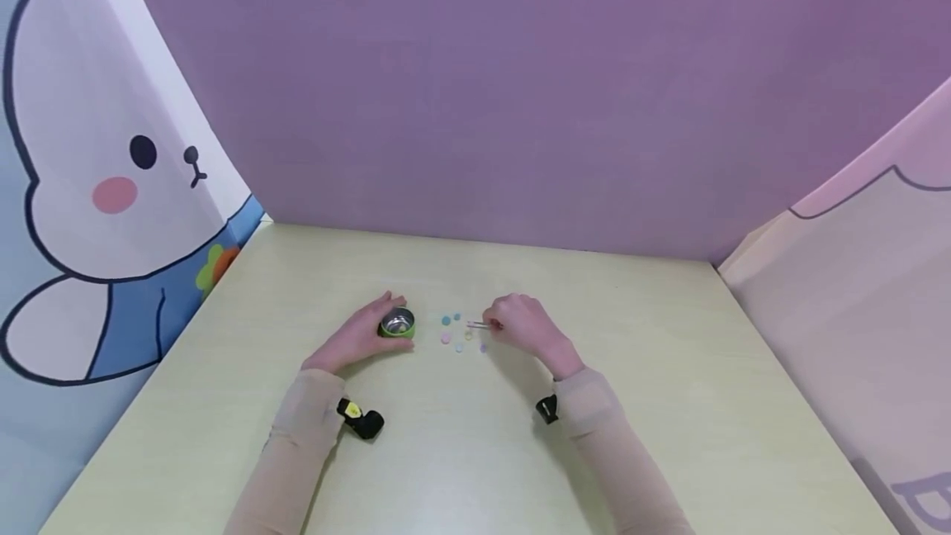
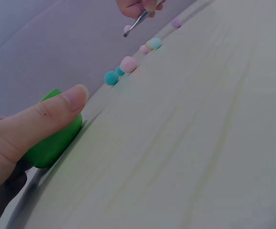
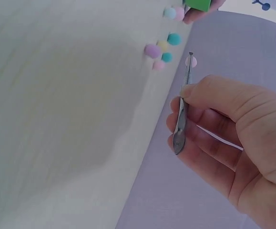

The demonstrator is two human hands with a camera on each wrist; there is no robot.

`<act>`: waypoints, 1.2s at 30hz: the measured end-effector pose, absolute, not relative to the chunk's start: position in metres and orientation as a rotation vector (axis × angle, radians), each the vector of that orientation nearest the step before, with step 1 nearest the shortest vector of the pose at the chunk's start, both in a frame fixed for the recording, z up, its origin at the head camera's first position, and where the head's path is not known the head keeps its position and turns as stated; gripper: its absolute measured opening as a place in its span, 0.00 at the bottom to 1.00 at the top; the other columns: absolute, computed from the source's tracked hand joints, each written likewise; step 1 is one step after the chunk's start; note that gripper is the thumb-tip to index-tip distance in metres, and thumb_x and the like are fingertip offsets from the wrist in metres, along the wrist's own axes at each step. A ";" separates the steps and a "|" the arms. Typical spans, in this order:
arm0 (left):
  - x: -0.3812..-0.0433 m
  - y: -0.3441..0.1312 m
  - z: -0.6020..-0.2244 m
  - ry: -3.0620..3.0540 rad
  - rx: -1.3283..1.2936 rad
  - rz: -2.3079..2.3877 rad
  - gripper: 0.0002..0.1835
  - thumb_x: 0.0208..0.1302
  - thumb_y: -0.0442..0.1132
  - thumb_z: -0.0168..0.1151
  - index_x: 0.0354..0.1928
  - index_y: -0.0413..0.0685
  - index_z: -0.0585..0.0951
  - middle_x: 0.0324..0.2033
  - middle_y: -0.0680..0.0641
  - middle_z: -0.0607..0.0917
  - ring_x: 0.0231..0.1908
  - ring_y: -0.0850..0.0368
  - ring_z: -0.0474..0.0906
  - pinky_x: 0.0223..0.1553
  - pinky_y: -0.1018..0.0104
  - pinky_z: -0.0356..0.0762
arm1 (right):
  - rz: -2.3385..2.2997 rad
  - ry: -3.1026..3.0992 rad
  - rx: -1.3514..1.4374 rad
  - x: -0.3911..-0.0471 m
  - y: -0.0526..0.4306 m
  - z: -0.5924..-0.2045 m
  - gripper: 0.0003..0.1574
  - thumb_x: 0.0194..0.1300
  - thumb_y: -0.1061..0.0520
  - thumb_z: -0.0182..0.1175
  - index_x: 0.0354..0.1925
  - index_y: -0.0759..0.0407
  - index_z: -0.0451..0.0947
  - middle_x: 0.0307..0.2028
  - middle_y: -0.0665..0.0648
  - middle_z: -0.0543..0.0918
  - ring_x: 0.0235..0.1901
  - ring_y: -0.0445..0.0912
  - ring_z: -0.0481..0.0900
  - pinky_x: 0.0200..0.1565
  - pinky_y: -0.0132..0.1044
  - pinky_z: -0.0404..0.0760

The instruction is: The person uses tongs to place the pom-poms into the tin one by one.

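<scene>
My left hand (image 1: 360, 335) curls its thumb and fingers around a small green cup (image 1: 399, 332) with a shiny metal inside, upright on the table. In the left wrist view the thumb lies along the green side (image 2: 56, 143). With thumb and fingertips my right hand (image 1: 523, 324) pinches metal tweezers (image 3: 181, 114), their tips pointing left in the head view. A pale pinkish-white ball (image 3: 193, 62) shows at the tweezer tips, raised above the table. Several small coloured balls lie between the hands, among them a teal ball (image 2: 111, 78), a pink ball (image 2: 128, 64) and a purple ball (image 2: 176, 23).
The pale wooden table (image 1: 446, 452) spreads out around both hands. A purple panel (image 1: 475, 106) rises behind its far edge. A wall with a cartoon animal (image 1: 82, 130) stands at the left and a pale pink wall (image 1: 854, 287) at the right.
</scene>
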State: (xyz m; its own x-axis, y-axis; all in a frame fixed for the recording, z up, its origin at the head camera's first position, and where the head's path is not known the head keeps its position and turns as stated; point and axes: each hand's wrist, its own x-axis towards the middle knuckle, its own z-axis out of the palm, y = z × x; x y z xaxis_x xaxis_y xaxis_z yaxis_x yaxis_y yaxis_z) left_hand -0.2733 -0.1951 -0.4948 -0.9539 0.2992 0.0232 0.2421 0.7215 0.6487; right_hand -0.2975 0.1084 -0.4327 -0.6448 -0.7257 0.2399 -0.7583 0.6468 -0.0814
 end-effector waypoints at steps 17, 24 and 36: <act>-0.271 -0.194 -0.493 2.819 0.469 1.089 0.52 0.53 0.59 0.73 0.74 0.43 0.62 0.76 0.32 0.52 0.75 0.30 0.52 0.73 0.33 0.53 | 0.281 -2.682 1.260 -0.298 0.084 -0.421 0.25 0.53 0.73 0.57 0.14 0.50 0.60 0.16 0.44 0.58 0.20 0.36 0.53 0.23 0.24 0.51; -0.271 -0.195 -0.492 2.832 0.466 1.085 0.52 0.54 0.59 0.73 0.74 0.42 0.62 0.76 0.31 0.53 0.74 0.30 0.53 0.72 0.33 0.54 | 0.256 -2.662 1.286 -0.297 0.070 -0.412 0.25 0.49 0.74 0.55 0.15 0.50 0.55 0.17 0.45 0.53 0.20 0.37 0.50 0.23 0.25 0.47; -0.274 -0.194 -0.494 2.827 0.463 1.095 0.51 0.53 0.59 0.73 0.74 0.44 0.63 0.76 0.31 0.53 0.74 0.30 0.54 0.72 0.34 0.56 | 0.195 -2.663 1.355 -0.302 0.048 -0.411 0.26 0.52 0.73 0.58 0.15 0.49 0.58 0.16 0.45 0.58 0.20 0.36 0.54 0.22 0.24 0.50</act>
State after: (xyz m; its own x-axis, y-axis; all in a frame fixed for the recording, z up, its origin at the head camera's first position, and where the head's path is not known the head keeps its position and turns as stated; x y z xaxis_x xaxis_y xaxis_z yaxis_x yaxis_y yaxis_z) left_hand -0.2738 -0.1942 -0.4944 -0.9517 0.3046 0.0387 0.2512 0.6998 0.6687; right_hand -0.3019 0.0477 -0.4106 -0.5820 -0.7909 0.1893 -0.8100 0.5844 -0.0485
